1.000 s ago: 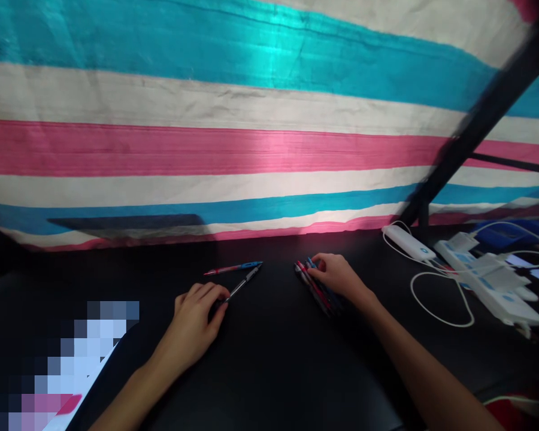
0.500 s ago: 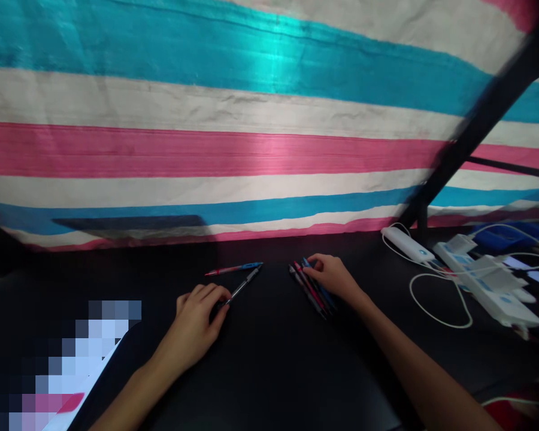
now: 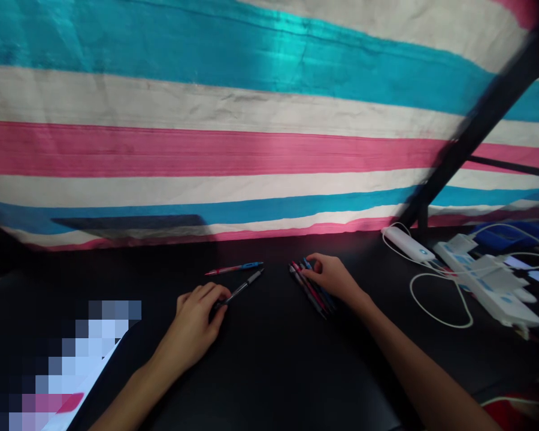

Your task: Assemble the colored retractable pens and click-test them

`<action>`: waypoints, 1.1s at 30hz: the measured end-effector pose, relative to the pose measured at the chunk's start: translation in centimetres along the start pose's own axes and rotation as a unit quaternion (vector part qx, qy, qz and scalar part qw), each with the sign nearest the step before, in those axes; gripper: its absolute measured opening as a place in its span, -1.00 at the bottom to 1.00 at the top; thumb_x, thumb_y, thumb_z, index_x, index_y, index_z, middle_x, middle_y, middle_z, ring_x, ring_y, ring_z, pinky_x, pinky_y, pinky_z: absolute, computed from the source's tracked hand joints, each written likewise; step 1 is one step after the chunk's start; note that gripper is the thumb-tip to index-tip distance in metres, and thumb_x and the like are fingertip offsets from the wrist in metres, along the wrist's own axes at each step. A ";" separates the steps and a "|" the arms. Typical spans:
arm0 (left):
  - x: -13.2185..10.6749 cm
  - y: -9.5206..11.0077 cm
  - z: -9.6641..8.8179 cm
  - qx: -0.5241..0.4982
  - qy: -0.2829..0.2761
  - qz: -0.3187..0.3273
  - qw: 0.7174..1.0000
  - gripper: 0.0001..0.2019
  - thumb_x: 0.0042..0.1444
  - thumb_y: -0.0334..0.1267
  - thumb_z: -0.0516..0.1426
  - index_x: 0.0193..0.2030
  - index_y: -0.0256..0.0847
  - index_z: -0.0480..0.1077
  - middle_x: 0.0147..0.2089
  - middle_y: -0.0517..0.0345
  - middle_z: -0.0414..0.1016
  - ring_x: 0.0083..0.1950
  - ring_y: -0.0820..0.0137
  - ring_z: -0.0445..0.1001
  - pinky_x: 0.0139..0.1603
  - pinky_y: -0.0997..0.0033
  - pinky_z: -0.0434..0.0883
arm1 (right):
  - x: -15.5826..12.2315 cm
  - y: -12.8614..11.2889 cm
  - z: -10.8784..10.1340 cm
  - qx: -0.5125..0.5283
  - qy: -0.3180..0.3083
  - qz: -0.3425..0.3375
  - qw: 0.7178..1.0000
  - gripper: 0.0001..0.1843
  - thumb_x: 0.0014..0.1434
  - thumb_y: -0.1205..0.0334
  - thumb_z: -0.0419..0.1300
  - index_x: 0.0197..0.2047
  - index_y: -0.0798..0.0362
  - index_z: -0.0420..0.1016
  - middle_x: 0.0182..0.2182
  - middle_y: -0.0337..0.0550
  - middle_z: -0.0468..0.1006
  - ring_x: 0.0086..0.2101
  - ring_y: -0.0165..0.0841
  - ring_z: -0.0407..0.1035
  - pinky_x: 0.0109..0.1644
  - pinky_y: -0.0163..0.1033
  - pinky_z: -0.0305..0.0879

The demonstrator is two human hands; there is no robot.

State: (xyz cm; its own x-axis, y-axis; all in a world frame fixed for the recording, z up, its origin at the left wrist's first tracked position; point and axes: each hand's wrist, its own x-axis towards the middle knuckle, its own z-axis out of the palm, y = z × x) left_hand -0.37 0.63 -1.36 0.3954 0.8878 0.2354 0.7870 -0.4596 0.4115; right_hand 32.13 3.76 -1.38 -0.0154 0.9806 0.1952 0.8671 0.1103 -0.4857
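Note:
My left hand (image 3: pixel 200 320) is closed round the near end of a clear-barrelled pen with a grey grip (image 3: pixel 247 285), which slants away to the right on the black table. Just beyond it lies a pen with a red end and a blue end (image 3: pixel 233 269), apart from my fingers. On the right, several pens lie side by side, among them a dark one (image 3: pixel 306 293) and a red one (image 3: pixel 313 289). My right hand (image 3: pixel 332 275) has thumb and forefinger pinched at the far end of a blue pen (image 3: pixel 327 299) in this row; the fingers partly hide it.
A white power strip (image 3: pixel 489 287) with plugs, a white device (image 3: pixel 406 244) and looping cables lie on the right. A striped sheet (image 3: pixel 251 149) hangs behind the black table (image 3: pixel 269 371). A dark slanted bar (image 3: pixel 467 131) crosses at right. A bright, partly pixelated surface (image 3: pixel 101 359) shows lower left.
The pen in my left hand has swung slightly, its far end now nearer me and away from the red-and-blue pen. My right thumb has shifted a little left; the row of pens stays put.

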 end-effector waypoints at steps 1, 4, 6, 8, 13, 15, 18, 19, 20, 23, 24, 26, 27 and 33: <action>0.0 0.0 0.0 -0.003 0.000 0.002 1.000 -0.86 0.17 -0.28 0.02 -0.16 -0.07 0.35 -0.14 0.16 0.46 -0.08 0.25 0.43 -0.06 0.23 0.23 | 0.0 -0.1 0.0 -0.001 0.001 -0.007 1.000 -0.62 0.05 0.03 0.22 -0.12 0.07 0.53 -0.49 -0.18 0.50 -0.44 -0.32 0.38 -0.38 -0.29 0.18; 0.0 0.0 -0.1 -0.006 -0.002 0.001 1.000 -0.86 0.17 -0.29 0.01 -0.16 -0.08 0.34 -0.13 0.14 0.46 -0.08 0.25 0.43 -0.05 0.22 0.23 | -0.1 -0.2 0.0 -0.001 0.000 -0.014 1.000 -0.64 0.08 0.05 0.18 -0.11 0.06 0.52 -0.50 -0.19 0.49 -0.44 -0.32 0.38 -0.37 -0.29 0.18; 0.0 0.0 0.0 -0.002 -0.003 -0.003 1.000 -0.85 0.17 -0.29 0.01 -0.15 -0.07 0.34 -0.13 0.14 0.45 -0.07 0.24 0.42 -0.04 0.20 0.22 | -0.1 -0.2 -0.1 0.000 0.002 -0.009 1.000 -0.65 0.10 0.06 0.16 -0.10 0.05 0.52 -0.50 -0.19 0.50 -0.44 -0.32 0.38 -0.37 -0.29 0.17; 0.0 0.0 0.1 0.002 0.000 -0.009 1.000 -0.84 0.16 -0.27 0.02 -0.12 -0.06 0.34 -0.12 0.14 0.45 -0.05 0.23 0.41 -0.03 0.18 0.22 | -0.1 -0.1 -0.2 -0.003 0.007 -0.004 1.000 -0.67 0.11 0.08 0.14 -0.10 0.04 0.52 -0.49 -0.18 0.51 -0.44 -0.32 0.39 -0.37 -0.29 0.18; -0.1 -0.1 0.4 0.022 0.012 -0.039 0.999 -0.79 0.16 -0.22 0.02 -0.07 -0.06 0.35 -0.08 0.10 0.44 0.00 0.19 0.37 -0.05 0.15 0.22 | 0.1 0.2 -0.2 -0.015 -0.007 0.006 1.000 -0.72 0.09 0.17 0.15 -0.14 0.02 0.54 -0.51 -0.20 0.51 -0.46 -0.34 0.39 -0.36 -0.29 0.18; -0.1 -0.2 0.4 0.030 0.008 -0.044 0.999 -0.79 0.17 -0.20 0.02 -0.08 -0.07 0.37 -0.07 0.10 0.44 0.00 0.18 0.36 -0.06 0.15 0.22 | 0.1 0.2 -0.2 -0.016 -0.011 0.013 1.000 -0.71 0.06 0.17 0.18 -0.14 0.01 0.54 -0.51 -0.21 0.51 -0.46 -0.34 0.39 -0.38 -0.30 0.17; -0.2 -0.3 0.4 0.037 -0.003 -0.041 0.998 -0.79 0.18 -0.18 0.01 -0.10 -0.06 0.40 -0.08 0.11 0.44 -0.02 0.19 0.36 -0.09 0.17 0.22 | 0.1 0.1 -0.3 -0.012 -0.005 0.019 1.000 -0.70 0.06 0.13 0.18 -0.13 0.02 0.53 -0.51 -0.21 0.51 -0.48 -0.35 0.39 -0.41 -0.31 0.15; -0.2 -0.3 0.4 0.038 -0.003 -0.040 0.998 -0.79 0.18 -0.18 0.01 -0.10 -0.06 0.40 -0.08 0.12 0.43 -0.02 0.19 0.36 -0.09 0.17 0.22 | 0.1 0.1 -0.3 -0.010 -0.004 0.019 1.000 -0.70 0.08 0.12 0.17 -0.13 0.02 0.53 -0.51 -0.21 0.51 -0.48 -0.35 0.39 -0.41 -0.30 0.15; -0.2 -0.4 0.5 0.039 -0.002 -0.040 0.998 -0.79 0.18 -0.18 0.01 -0.10 -0.06 0.40 -0.08 0.12 0.43 -0.02 0.19 0.35 -0.09 0.17 0.22 | 0.1 0.1 -0.3 -0.009 -0.004 0.019 1.000 -0.71 0.10 0.11 0.15 -0.14 0.02 0.54 -0.51 -0.21 0.51 -0.48 -0.35 0.39 -0.41 -0.30 0.16; -0.1 -0.4 0.4 0.042 0.002 -0.045 0.998 -0.79 0.18 -0.18 0.01 -0.11 -0.06 0.40 -0.09 0.12 0.44 -0.03 0.19 0.35 -0.10 0.17 0.22 | 0.1 0.1 -0.2 -0.007 -0.005 0.017 1.000 -0.72 0.13 0.10 0.13 -0.16 0.02 0.55 -0.51 -0.19 0.51 -0.47 -0.34 0.39 -0.38 -0.28 0.19; -0.1 -0.4 0.4 0.042 0.001 -0.047 0.998 -0.79 0.18 -0.18 0.01 -0.12 -0.07 0.41 -0.09 0.12 0.44 -0.04 0.19 0.35 -0.11 0.17 0.22 | 0.1 0.1 -0.2 -0.007 -0.007 0.016 1.000 -0.71 0.14 0.09 0.13 -0.15 0.02 0.54 -0.51 -0.19 0.50 -0.47 -0.33 0.39 -0.37 -0.27 0.20; 0.0 -0.3 0.3 0.040 -0.003 -0.047 0.998 -0.80 0.18 -0.18 0.00 -0.14 -0.07 0.42 -0.10 0.12 0.45 -0.05 0.19 0.36 -0.13 0.18 0.22 | 0.0 0.0 -0.2 -0.011 -0.001 0.008 1.000 -0.68 0.14 0.05 0.14 -0.13 0.03 0.53 -0.48 -0.17 0.49 -0.43 -0.31 0.39 -0.33 -0.25 0.23; 0.0 -0.3 0.3 0.040 -0.003 -0.047 0.998 -0.80 0.18 -0.18 0.00 -0.15 -0.07 0.42 -0.10 0.12 0.45 -0.05 0.19 0.36 -0.13 0.19 0.22 | 0.0 -0.1 -0.1 -0.014 0.010 0.000 1.000 -0.64 0.12 0.02 0.15 -0.10 0.04 0.52 -0.43 -0.13 0.49 -0.38 -0.28 0.39 -0.29 -0.22 0.26; 0.0 -0.3 0.2 0.041 -0.002 -0.047 0.998 -0.81 0.17 -0.19 0.02 -0.16 -0.07 0.42 -0.16 0.12 0.47 -0.07 0.20 0.37 -0.16 0.21 0.22 | -0.7 -1.4 0.9 0.004 0.049 -0.102 0.994 -0.49 0.08 0.02 0.22 0.09 -0.01 0.36 -0.12 0.00 0.36 -0.10 -0.17 0.26 0.00 -0.07 0.25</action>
State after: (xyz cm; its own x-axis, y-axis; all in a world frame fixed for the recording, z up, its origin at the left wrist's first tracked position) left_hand -0.54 0.78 -1.68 0.3203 0.9270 0.1954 0.8563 -0.3715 0.3589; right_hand 30.53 3.04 -1.59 -0.1416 0.9176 0.3713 0.8473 0.3064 -0.4339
